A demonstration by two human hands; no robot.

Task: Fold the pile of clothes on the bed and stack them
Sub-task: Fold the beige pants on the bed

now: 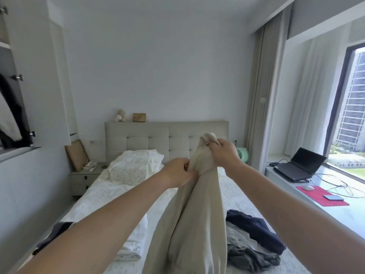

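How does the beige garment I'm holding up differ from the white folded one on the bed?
The beige garment hangs lengthwise, gripped by the left hand and right hand; the white folded garment lies flat, untouched. Beige is unfolded, white already folded. Both are plain, pale fabric.

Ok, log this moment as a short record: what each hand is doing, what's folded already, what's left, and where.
held item: beige trousers, lifted over the bed
left hand: grip closed on the trousers' upper part
right hand: grip closed on the top end, higher up
folded already: white stack, left of the trousers
left to fold: dark pile, right of the trousers
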